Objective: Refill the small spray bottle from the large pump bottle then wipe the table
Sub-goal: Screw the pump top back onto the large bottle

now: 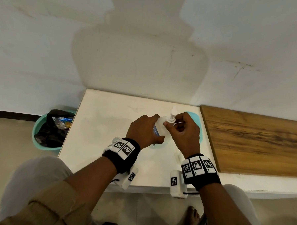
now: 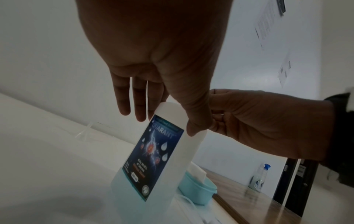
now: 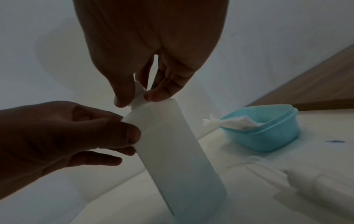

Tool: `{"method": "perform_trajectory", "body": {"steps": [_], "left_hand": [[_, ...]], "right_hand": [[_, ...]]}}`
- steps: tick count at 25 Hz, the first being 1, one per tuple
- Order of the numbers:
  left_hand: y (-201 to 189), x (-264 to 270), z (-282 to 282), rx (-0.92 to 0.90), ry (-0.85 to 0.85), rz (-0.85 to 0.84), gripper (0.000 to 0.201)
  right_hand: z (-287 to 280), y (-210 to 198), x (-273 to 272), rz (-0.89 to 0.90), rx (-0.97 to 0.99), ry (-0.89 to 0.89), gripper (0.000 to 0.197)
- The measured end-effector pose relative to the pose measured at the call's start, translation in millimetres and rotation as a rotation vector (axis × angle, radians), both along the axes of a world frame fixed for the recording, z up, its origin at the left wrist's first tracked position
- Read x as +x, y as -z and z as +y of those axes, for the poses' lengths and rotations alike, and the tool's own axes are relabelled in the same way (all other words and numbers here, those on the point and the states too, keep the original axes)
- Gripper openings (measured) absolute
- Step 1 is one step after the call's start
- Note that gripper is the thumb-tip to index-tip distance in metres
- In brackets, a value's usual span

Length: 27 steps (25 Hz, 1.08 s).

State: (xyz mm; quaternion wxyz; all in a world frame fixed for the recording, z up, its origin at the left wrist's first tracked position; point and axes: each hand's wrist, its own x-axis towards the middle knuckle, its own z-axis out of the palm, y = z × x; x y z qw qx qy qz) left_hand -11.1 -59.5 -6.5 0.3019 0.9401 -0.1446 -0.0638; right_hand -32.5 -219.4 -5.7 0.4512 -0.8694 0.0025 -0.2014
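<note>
The large white pump bottle point(image 1: 159, 123) stands slightly tilted on the white table point(image 1: 100, 132), its blue label point(image 2: 153, 154) towards my left wrist. My left hand point(image 1: 145, 129) grips the bottle's upper body, thumb on one side and fingers on the other. My right hand point(image 1: 179, 128) pinches the pump collar point(image 3: 138, 97) at the neck, with the pump head point(image 1: 172, 113) sticking up above it. A blurred whitish piece with a thin tube point(image 3: 310, 180) lies on the table near my right wrist; I cannot tell whether it is the small spray bottle.
A light blue tub point(image 3: 268, 136) holding a white cloth point(image 3: 235, 123) sits just behind the bottle. A clear funnel point(image 2: 86, 133) lies left of it. A wooden board point(image 1: 257, 141) adjoins the table on the right, a teal bin point(image 1: 40, 133) on the left.
</note>
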Motion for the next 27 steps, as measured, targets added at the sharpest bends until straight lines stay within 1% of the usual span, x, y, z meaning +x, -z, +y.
{"method": "perform_trajectory", "body": {"steps": [4, 6, 10, 12, 15, 17, 20, 22, 25, 27], "left_hand": [[-1, 1, 1, 0.005, 0.003, -0.01, 0.069], [-1, 1, 1, 0.006, 0.007, -0.008, 0.068], [1, 0, 0, -0.012, 0.008, 0.0, 0.071], [2, 1, -1, -0.034, 0.005, 0.017, 0.072], [4, 2, -2, -0.056, 0.011, 0.018, 0.066], [4, 3, -2, -0.054, 0.021, 0.014, 0.063], [3, 3, -2, -0.044, 0.028, 0.012, 0.062], [3, 4, -3, -0.05, 0.024, 0.003, 0.061], [4, 5, -4, -0.058, 0.025, 0.007, 0.06], [5, 5, -4, -0.062, 0.029, 0.015, 0.061]], "right_hand": [[6, -1, 3, 0.055, -0.002, 0.079, 0.034], [5, -1, 1, 0.081, -0.013, 0.083, 0.036], [3, 0, -2, 0.066, -0.029, 0.022, 0.039], [2, 1, 1, 0.082, -0.021, 0.009, 0.035], [-1, 3, 3, 0.122, 0.015, -0.02, 0.033], [-5, 2, 4, 0.143, 0.028, -0.081, 0.032], [-14, -6, 5, 0.246, 0.047, -0.206, 0.033], [-19, -10, 7, 0.296, 0.021, -0.249, 0.036], [-16, -12, 3, 0.284, -0.074, -0.242, 0.04], [-10, -10, 1, 0.252, -0.086, -0.162, 0.043]]}}
